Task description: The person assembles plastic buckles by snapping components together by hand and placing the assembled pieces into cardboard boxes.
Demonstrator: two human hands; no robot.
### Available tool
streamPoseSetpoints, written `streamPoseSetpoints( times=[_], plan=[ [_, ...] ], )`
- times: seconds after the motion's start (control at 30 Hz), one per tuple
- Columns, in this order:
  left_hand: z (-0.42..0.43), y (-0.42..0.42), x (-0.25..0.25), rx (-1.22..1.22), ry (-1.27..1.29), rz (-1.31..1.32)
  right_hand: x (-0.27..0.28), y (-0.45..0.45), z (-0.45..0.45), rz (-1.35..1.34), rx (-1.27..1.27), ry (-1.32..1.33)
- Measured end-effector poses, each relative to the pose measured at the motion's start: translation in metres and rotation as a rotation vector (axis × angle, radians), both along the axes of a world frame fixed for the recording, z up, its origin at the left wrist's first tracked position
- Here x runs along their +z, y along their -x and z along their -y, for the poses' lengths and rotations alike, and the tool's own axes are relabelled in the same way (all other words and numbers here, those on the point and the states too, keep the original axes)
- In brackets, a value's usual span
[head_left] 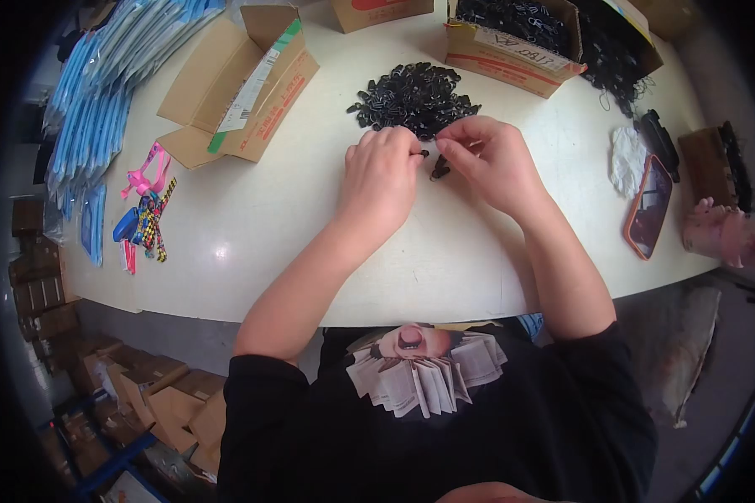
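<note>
A pile of small black clip-like pieces with shiny metal parts [415,94] lies on the white table in front of me. At the pile's near edge, my left hand [379,178] is closed, its thumb and finger pinching a small black piece [424,153]. Just to its right, my right hand [491,161] pinches with thumb and index finger close to the pile. What sits between those fingertips is too small to make out. Below them is another black clip-like piece [440,169]; whether it hangs from the fingers or rests on the table, I cannot tell.
An open cardboard box [268,105] stands left of the pile. Behind right, another box [512,63] holds black pieces with metal hooks. Blue plastic-wrapped packs [84,126] and coloured straps [149,214] lie left. A phone [650,208], crumpled tissue [627,162] and pink cup [721,235] are right.
</note>
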State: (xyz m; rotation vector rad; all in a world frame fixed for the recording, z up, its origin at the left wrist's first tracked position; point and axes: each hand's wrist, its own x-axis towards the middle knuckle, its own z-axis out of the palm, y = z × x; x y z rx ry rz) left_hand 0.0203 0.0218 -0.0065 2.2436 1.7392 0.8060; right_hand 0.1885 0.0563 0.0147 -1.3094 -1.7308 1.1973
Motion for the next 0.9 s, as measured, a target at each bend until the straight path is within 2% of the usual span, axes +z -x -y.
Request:
streamPoseSetpoints(
  times=[0.1, 0.2, 0.3, 0.4, 0.7, 0.9],
  plan=[
    [0.010, 0.004, 0.010, 0.020, 0.095, 0.330, 0.001, 0.003, 0.004, 0.013, 0.055, 0.136],
    [0.017, 0.005, 0.008, 0.015, -0.025, 0.526, 0.003, 0.006, 0.008, -0.042, 0.133, 0.191],
    [0.017, 0.005, 0.001, 0.053, -0.177, 0.527, -0.004, 0.009, 0.009, -0.144, 0.172, 0.265],
    [0.014, 0.012, -0.004, -0.002, -0.318, 0.362, -0.003, 0.012, 0.012, -0.288, 0.147, 0.333],
    [0.015, 0.012, -0.002, -0.058, -0.458, 0.283, -0.011, 0.020, 0.017, -0.462, 0.080, 0.357],
    [0.013, 0.011, 0.000, -0.130, -0.431, 0.406, -0.014, 0.017, 0.014, -0.580, 0.096, 0.429]
  ],
)
